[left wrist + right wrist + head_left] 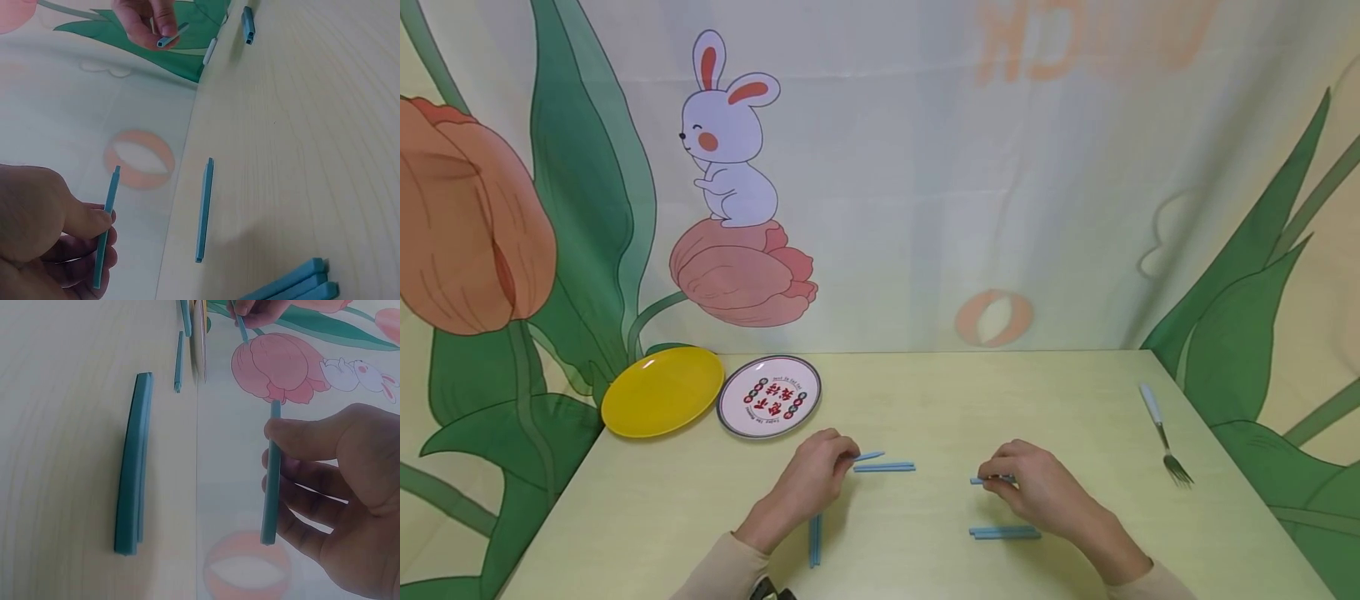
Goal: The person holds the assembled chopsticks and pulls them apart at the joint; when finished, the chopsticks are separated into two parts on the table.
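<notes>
My left hand [818,465] pinches a slim blue stick [107,225] between thumb and fingers, above the table. One end of that stick narrows to a small tip. In the right wrist view, the thumb and fingertips of my right hand [337,481] hold another blue stick [272,478] in the air. Blue sticks [884,467] lie side by side just right of the left hand. A second group of blue sticks [815,542] lies below that hand, pointing toward me. Under the right hand, more blue sticks [1004,532] rest together on the tabletop.
A yellow plate [662,392] and a white plate with red lettering [733,417] stand at the back left of the pale wooden table [925,400]. A fork with a white handle [1150,404] lies at the right. A printed curtain [887,208] hangs behind.
</notes>
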Demonstrator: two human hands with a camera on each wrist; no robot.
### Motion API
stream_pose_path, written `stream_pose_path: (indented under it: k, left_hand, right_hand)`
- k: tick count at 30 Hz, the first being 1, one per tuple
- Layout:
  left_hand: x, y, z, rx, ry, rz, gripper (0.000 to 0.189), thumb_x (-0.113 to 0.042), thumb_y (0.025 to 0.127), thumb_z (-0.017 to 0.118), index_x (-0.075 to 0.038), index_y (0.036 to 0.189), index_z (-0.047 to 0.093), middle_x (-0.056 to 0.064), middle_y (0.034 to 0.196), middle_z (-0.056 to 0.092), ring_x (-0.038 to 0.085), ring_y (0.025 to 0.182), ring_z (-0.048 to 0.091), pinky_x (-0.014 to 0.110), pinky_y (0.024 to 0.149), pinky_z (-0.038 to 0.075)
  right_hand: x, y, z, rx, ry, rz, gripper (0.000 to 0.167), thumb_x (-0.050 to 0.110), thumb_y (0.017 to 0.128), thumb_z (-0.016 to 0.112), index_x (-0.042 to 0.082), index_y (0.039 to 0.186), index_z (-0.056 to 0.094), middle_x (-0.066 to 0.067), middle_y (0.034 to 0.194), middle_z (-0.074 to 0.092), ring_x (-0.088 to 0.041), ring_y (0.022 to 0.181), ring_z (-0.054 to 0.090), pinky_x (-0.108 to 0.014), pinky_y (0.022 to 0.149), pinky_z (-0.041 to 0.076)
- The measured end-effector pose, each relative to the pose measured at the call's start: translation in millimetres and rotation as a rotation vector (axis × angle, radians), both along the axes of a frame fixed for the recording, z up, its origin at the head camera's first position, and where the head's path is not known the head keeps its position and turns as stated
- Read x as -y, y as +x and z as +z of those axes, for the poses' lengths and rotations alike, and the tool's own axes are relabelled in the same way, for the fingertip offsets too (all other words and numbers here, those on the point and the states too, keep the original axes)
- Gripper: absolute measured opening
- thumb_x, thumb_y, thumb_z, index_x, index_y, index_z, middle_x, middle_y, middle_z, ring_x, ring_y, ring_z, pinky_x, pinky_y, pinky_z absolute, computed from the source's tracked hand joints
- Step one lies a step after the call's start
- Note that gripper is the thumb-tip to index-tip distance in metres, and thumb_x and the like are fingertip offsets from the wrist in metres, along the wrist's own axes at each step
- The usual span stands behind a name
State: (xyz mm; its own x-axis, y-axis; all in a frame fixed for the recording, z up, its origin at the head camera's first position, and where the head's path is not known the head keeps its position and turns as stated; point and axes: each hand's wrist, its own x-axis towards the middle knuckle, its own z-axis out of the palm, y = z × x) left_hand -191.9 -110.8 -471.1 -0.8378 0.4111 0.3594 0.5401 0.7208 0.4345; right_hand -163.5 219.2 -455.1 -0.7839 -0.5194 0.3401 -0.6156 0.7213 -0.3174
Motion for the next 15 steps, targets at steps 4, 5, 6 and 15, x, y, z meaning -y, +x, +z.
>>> stream_pose_path:
  k: [4, 5, 6, 15]
  left_hand:
    - [-2.6, 0.3, 1.3, -0.011, 0.006, -0.004, 0.007, -0.002, 0.084, 0.071, -0.009, 0.086, 0.072, -0.004, 0.078, 0.059, 0.008, 0.073, 0.053, 0.023, 0.065, 0.047]
    - [-3.3, 0.4, 1.7, -0.006, 0.008, -0.002, 0.007, -0.002, 0.084, 0.071, -0.009, 0.086, 0.071, -0.005, 0.078, 0.059, 0.008, 0.073, 0.052, 0.022, 0.065, 0.047]
    - [-3.9, 0.5, 1.9, -0.003, 0.008, -0.001, 0.006, -0.003, 0.083, 0.071, -0.009, 0.085, 0.071, -0.005, 0.077, 0.058, 0.008, 0.073, 0.052, 0.022, 0.065, 0.046]
    - [-7.4, -0.4, 4.1, 0.025, -0.008, 0.013, 0.008, -0.004, 0.082, 0.071, -0.011, 0.085, 0.071, -0.006, 0.078, 0.057, 0.008, 0.076, 0.055, 0.023, 0.067, 0.049]
  right_hand:
    - [-1.1, 0.6, -0.2, 0.003, -0.012, 0.014, 0.010, 0.012, 0.080, 0.078, 0.018, 0.088, 0.076, 0.013, 0.085, 0.065, -0.007, 0.080, 0.059, -0.019, 0.065, 0.050]
    - [-1.5, 0.5, -0.4, 0.001, -0.015, 0.019, 0.010, 0.012, 0.080, 0.078, 0.018, 0.088, 0.076, 0.013, 0.085, 0.065, -0.007, 0.080, 0.059, -0.019, 0.065, 0.050]
    - [-1.9, 0.5, -0.6, -0.001, -0.019, 0.024, 0.011, 0.011, 0.080, 0.078, 0.018, 0.088, 0.076, 0.013, 0.084, 0.065, -0.008, 0.080, 0.059, -0.019, 0.065, 0.050]
    - [-3.8, 1.6, -2.0, 0.004, -0.024, 0.037, 0.011, 0.011, 0.080, 0.078, 0.018, 0.088, 0.075, 0.014, 0.085, 0.065, -0.005, 0.080, 0.057, -0.020, 0.065, 0.051]
